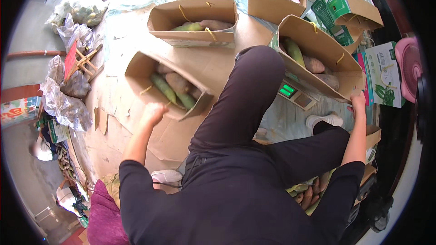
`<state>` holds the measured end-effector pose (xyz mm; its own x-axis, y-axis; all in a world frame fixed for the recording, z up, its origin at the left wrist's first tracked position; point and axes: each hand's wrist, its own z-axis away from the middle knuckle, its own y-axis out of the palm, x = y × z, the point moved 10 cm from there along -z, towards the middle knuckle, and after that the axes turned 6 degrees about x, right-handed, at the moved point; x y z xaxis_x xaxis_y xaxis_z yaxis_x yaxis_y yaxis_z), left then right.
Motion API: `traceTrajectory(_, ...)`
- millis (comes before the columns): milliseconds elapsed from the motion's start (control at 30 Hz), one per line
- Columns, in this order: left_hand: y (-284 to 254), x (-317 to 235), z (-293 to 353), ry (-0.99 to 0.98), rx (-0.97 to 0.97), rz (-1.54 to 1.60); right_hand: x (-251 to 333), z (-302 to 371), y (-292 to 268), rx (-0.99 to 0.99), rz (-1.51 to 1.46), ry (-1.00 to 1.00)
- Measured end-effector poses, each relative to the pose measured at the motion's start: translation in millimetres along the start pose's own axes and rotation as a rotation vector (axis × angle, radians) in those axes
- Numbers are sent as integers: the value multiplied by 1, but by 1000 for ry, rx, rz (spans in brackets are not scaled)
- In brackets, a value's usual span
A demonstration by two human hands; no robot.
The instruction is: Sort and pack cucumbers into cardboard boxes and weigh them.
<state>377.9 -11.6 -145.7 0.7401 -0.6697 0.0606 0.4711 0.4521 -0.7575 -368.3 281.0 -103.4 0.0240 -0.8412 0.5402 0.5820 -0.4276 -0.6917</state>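
My left hand [155, 112] is closed at the near edge of an open cardboard box [136, 73], by its yellow cord handle. This box is slightly blurred and stands askew, with long green vegetables [163, 88] and brown-skinned tubers [178, 83] inside. My right hand [358, 102] grips the near right corner of another open box [338, 41]. That box rests on a scale with a lit green display [287, 90]. It holds a green vegetable [295, 52] and brownish tubers [314, 64].
Another filled box [193, 41] stands ahead; a further open box [277, 2] is behind it. Green-and-white cartons [347, 0] and a pink fan [407, 66] are at right. Plastic bags [68, 104] and a small wooden stool [84, 63] are at left. More produce [311, 195] lies by my right side.
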Motion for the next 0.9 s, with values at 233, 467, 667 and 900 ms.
traceTrajectory(233,144,9,134,63,134,-45,4,0,4,15,-3,-29)
traceTrajectory(467,210,-10,224,30,393,21,6,2,7,9,-17,-38)
traceTrajectory(667,98,-15,146,-73,728,-19,1,-2,2,9,-17,-52)
traceTrajectory(900,-200,-38,-51,115,-500,89,3,9,4,37,-41,-31)
